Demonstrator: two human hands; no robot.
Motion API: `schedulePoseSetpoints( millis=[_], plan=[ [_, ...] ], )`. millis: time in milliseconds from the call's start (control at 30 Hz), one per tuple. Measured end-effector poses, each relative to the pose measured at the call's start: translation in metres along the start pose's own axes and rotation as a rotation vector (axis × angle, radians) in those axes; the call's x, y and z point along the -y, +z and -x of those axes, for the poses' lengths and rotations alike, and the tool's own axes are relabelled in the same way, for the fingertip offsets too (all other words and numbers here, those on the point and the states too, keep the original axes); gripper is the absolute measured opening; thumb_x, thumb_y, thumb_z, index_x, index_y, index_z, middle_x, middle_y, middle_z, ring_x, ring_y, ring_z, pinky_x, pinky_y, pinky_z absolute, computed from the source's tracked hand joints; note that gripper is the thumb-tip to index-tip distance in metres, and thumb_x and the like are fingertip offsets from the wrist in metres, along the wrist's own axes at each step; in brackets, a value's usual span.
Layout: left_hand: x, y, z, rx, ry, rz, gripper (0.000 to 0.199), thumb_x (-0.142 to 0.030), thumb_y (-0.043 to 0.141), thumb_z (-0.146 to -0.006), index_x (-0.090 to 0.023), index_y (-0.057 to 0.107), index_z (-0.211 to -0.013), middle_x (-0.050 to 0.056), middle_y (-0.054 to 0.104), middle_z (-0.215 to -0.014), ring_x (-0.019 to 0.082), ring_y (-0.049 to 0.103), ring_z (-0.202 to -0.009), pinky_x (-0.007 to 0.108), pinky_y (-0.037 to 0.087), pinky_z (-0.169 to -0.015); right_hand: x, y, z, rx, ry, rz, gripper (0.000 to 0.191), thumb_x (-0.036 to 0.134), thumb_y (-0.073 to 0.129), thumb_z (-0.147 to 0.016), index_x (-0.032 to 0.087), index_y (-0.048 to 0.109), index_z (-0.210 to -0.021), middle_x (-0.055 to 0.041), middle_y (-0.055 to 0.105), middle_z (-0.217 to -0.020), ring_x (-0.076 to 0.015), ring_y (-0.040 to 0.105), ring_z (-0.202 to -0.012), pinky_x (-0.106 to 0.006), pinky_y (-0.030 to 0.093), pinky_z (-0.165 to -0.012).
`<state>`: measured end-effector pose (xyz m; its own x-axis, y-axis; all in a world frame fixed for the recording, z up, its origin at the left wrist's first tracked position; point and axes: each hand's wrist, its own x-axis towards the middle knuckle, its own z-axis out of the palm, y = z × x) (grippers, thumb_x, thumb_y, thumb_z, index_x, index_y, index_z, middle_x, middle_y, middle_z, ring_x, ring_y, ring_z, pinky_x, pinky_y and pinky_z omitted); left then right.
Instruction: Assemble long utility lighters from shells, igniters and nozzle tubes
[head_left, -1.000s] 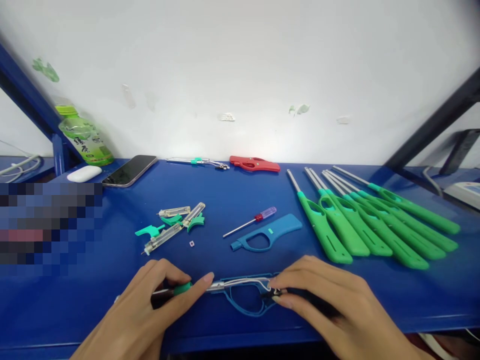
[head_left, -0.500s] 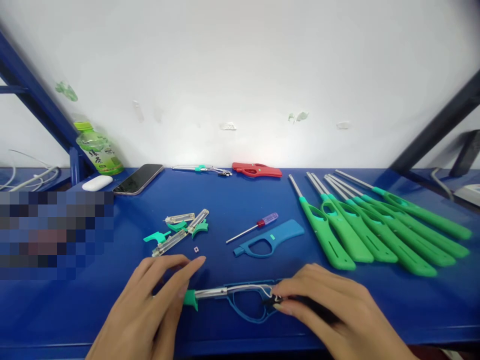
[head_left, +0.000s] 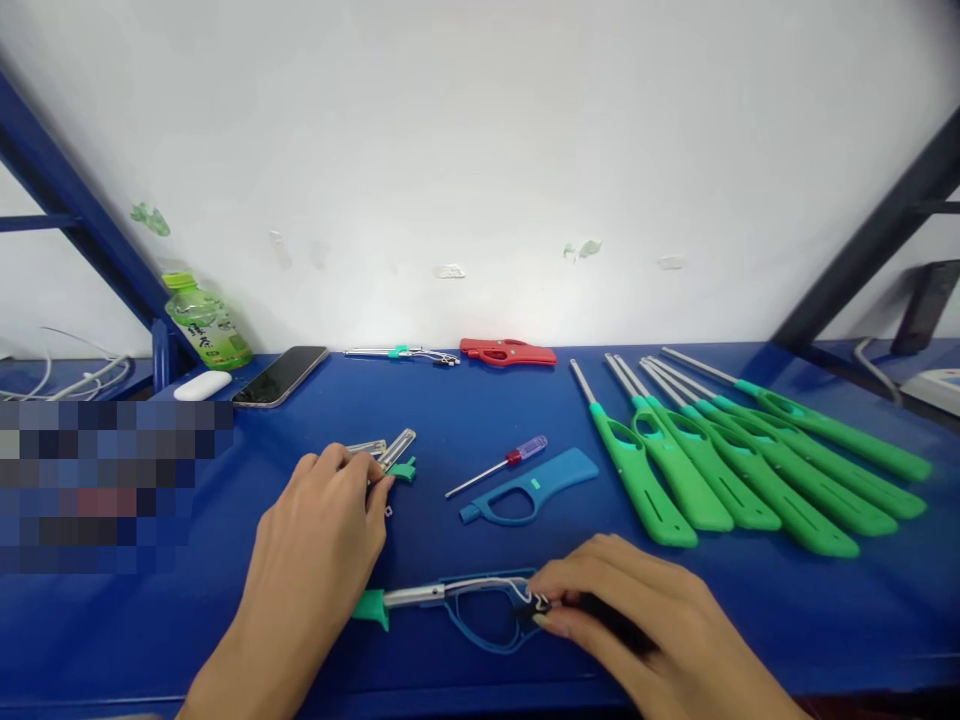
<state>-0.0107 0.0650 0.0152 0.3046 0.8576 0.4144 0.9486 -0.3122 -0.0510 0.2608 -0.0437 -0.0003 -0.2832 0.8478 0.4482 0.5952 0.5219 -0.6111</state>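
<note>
In front of me lies a blue lighter shell half with a metal tube, a green collar and a white wire along it. My right hand pinches a small black part at the wire's end, by the shell's trigger loop. My left hand reaches over a small pile of clear fuel tanks and green triggers. Its fingers are curled down and closed there; its own body hides what they grip. A tiny pinkish piece lies beside its thumb.
A second blue shell half and a screwdriver lie mid-table. Several green lighters fan out at right. A red lighter shell and a wired tube lie by the wall. A phone, white case and bottle are back left.
My left hand has left the green collar end of the tube and moved up onto the pile of tanks and triggers. My right hand keeps its pinch on the black part.
</note>
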Motion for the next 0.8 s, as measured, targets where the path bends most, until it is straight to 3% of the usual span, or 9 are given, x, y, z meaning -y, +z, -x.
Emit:
schedulePoseSetpoints(
  millis=[133,233,400,567,800],
  plan=[
    [-0.004,-0.012,0.011,-0.101,0.022,0.108,0.025,-0.034,0.046,-0.106,-0.024,0.067,-0.096,0.006,0.069,-0.096,0.027,0.066,-0.09,0.036,0.048,-0.064,0.0,0.001,0.002,0.032,0.037,-0.009,0.015,0.02,0.067,-0.103,0.031,0.068,-0.113,0.0055,0.076,-0.105,-0.0117,0.074,-0.09,-0.018,0.056,-0.083],
    [-0.009,-0.021,0.027,-0.183,0.211,0.314,0.022,-0.037,0.047,-0.108,-0.027,0.065,-0.099,0.002,0.069,-0.099,0.022,0.068,-0.091,0.034,0.054,-0.076,0.001,0.001,0.002,0.052,0.036,0.006,0.016,0.02,0.064,-0.104,0.031,0.069,-0.115,0.0044,0.076,-0.106,-0.0131,0.073,-0.091,-0.021,0.056,-0.084],
    [-0.016,-0.021,0.048,-0.081,0.455,0.449,0.014,-0.023,0.053,-0.105,-0.028,0.066,-0.105,0.001,0.066,-0.1,0.018,0.063,-0.09,0.027,0.056,-0.076,0.003,0.001,0.001,0.035,0.005,0.016,0.019,0.018,0.06,-0.106,0.029,0.068,-0.118,0.003,0.077,-0.107,-0.0139,0.073,-0.092,-0.022,0.056,-0.085],
    [-0.024,-0.017,0.048,-0.059,0.463,0.469,0.022,-0.018,0.05,-0.104,-0.026,0.068,-0.097,0.002,0.065,-0.092,0.017,0.06,-0.08,0.027,0.057,-0.07,0.005,0.0,0.002,0.021,-0.018,-0.007,0.023,0.012,0.059,-0.105,0.028,0.067,-0.119,0.0048,0.077,-0.109,-0.0111,0.073,-0.096,-0.019,0.053,-0.089],
    [-0.034,-0.014,0.049,-0.021,0.451,0.524,0.022,-0.016,0.05,-0.104,-0.024,0.068,-0.095,0.003,0.064,-0.092,0.018,0.059,-0.08,0.029,0.057,-0.07,0.005,-0.001,0.003,0.001,-0.063,-0.001,0.02,0.011,0.061,-0.105,0.025,0.069,-0.116,0.0039,0.077,-0.106,-0.0121,0.072,-0.092,-0.022,0.054,-0.085]
  ],
)
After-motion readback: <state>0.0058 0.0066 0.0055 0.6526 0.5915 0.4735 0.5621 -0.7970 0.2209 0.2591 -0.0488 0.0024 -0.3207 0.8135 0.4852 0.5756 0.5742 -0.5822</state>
